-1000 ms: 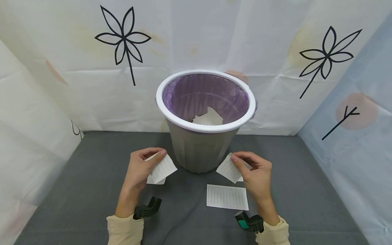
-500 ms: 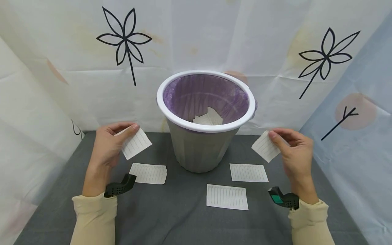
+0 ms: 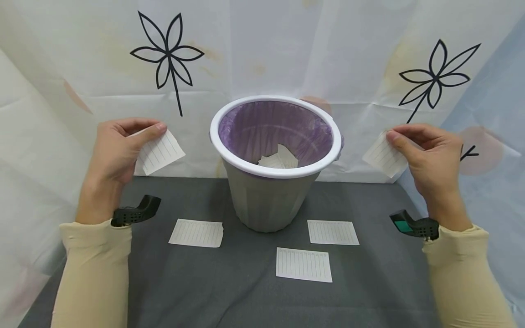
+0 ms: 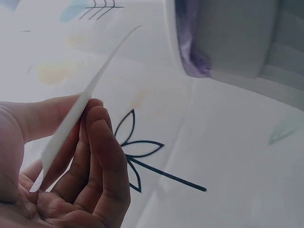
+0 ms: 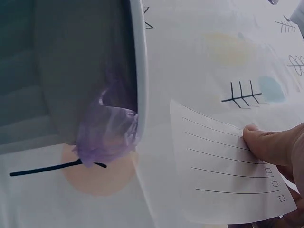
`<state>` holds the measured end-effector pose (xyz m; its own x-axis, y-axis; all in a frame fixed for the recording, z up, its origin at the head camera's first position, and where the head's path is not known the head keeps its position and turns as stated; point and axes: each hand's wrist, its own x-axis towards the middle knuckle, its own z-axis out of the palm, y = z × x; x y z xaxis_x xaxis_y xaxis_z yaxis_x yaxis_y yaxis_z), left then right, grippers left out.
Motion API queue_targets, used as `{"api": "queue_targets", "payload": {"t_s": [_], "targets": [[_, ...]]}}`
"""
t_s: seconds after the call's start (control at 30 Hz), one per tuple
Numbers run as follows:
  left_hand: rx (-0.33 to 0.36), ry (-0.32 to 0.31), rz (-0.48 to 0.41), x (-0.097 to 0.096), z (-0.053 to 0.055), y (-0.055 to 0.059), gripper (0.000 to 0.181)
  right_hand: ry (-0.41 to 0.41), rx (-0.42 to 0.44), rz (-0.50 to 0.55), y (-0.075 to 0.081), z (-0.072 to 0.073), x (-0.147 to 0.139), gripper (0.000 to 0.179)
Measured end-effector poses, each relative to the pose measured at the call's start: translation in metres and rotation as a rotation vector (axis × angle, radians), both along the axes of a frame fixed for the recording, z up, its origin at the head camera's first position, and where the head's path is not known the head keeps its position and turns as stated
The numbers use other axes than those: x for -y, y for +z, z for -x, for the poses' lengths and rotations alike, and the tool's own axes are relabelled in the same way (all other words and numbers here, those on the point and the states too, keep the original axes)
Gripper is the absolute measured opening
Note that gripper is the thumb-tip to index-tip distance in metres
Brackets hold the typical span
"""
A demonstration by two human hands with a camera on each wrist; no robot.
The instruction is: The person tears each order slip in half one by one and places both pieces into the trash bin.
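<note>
- We open with the left hand (image 3: 119, 150), raised left of the bin (image 3: 266, 200), pinching one lined slip (image 3: 163, 152) between thumb and fingers.
- Now we spot a left card (image 3: 196, 233) flat on the surface (image 3: 229, 291), left of the bin's base.
- Here's the bin, upright, purple liner (image 3: 295, 123) inside, and we see paper pieces (image 3: 283, 158) within.
- Next, we've a front card (image 3: 304, 264) before the bin.
- A right card (image 3: 333, 232) lies right of its base.
- Farther right of the bin, we catch another lined slip (image 3: 381, 157), pinched by the right hand (image 3: 434, 159).
</note>
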<state>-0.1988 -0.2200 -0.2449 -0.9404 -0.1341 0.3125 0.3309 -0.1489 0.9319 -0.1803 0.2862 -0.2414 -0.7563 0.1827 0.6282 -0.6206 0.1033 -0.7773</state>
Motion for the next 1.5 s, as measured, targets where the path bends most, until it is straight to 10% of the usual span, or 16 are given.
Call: {"api": "queue_targets", "payload": {"t_s": [0.23, 0.97, 1.5], "targets": [[-0.008, -0.021, 0.034, -0.016, 0.011, 0.030, 0.008, -0.080, 0.068, -0.136, 0.032, 0.015, 0.013, 0.017], [-0.071, -0.144, 0.253, -0.108, 0.028, 0.098, 0.005, 0.176, -0.054, -0.158, 0.093, 0.052, 0.089, 0.012], [-0.004, -0.210, 0.453, -0.152, 0.045, 0.104, 0.013, 0.201, 0.018, -0.357, 0.096, 0.068, 0.126, 0.009]]}}
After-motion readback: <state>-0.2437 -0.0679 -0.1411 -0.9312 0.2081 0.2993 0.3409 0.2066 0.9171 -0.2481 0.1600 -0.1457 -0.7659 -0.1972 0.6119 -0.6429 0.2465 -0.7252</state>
